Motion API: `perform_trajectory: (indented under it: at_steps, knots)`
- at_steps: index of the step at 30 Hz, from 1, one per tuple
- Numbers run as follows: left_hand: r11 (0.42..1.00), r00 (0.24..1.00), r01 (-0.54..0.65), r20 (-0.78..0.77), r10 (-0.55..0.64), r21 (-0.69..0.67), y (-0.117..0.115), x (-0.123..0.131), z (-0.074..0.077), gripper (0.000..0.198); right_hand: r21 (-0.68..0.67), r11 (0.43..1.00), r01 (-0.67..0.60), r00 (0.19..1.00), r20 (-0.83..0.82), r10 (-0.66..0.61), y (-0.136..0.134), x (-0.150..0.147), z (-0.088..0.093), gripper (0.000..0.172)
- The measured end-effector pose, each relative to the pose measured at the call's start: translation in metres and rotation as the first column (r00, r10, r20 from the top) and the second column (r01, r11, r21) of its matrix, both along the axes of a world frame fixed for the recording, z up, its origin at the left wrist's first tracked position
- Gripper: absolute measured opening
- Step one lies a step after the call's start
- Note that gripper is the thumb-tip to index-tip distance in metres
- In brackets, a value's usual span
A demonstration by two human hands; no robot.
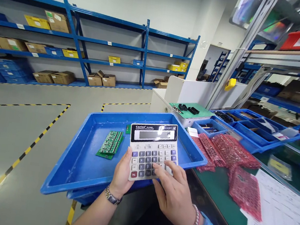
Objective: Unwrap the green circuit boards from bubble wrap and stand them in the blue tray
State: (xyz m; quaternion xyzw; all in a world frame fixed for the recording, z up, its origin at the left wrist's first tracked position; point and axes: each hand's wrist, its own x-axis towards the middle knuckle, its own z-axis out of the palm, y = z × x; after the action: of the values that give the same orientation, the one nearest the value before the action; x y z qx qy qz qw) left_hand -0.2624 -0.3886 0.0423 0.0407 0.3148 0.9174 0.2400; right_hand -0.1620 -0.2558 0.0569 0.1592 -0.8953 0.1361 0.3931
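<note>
A white desk calculator [154,136] with a black top panel is held tilted up over the near rim of a blue tray [77,169]. My left hand [124,173] grips its lower left side, thumb on the front face and the other fingers hidden behind. Over the keypad's lower right is my right hand [172,188], fingers spread, with fingertips on or just above the keys; contact is hard to tell. Green circuit boards [111,143] lie stacked in the tray, left of the calculator. Part of another green board [128,129] shows behind the calculator's upper left corner.
On the green-topped bench at right lie red bubble-wrap packs [245,186], printed sheets [280,212] and blue compartment bins [257,133]. Black parts [193,110] rest on a green mat. Blue shelving [109,43] with boxes lines the far wall. Yellow-black tape [24,153] marks the floor.
</note>
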Motion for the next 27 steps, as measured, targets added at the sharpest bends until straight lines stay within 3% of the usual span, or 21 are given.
perform_trajectory:
  at_steps: [7, 13, 17, 22, 27]
  knots:
    - [0.999, 1.0, -0.026, 0.003, 0.026, -0.02, 0.001, 0.0, 0.002, 0.047, 0.029, 0.998, -0.058, 0.998, 0.01, 0.058, -0.012, -0.006, 0.002, 0.027]
    - [0.999, 1.0, -0.023, 0.015, 0.024, -0.035, 0.0, -0.001, 0.001, 0.047, 0.085, 0.996, -0.032, 0.994, 0.102, 0.023, -0.023, -0.014, 0.007, 0.03]
    - [1.0, 0.999, 0.003, 0.034, -0.003, -0.022, -0.002, 0.0, 0.001, 0.048, 0.043, 0.997, -0.061, 0.997, 0.052, 0.058, -0.01, -0.004, 0.008, 0.032]
    - [0.998, 0.996, 0.053, 0.065, -0.054, 0.021, -0.003, 0.0, 0.005, 0.049, -0.064, 0.998, 0.019, 0.996, -0.09, -0.025, 0.016, 0.021, -0.007, 0.043]
    - [0.999, 0.996, 0.038, 0.075, -0.041, 0.032, -0.003, -0.001, 0.007, 0.048, 0.028, 0.997, 0.072, 0.997, 0.018, -0.072, 0.01, 0.024, -0.012, 0.036]
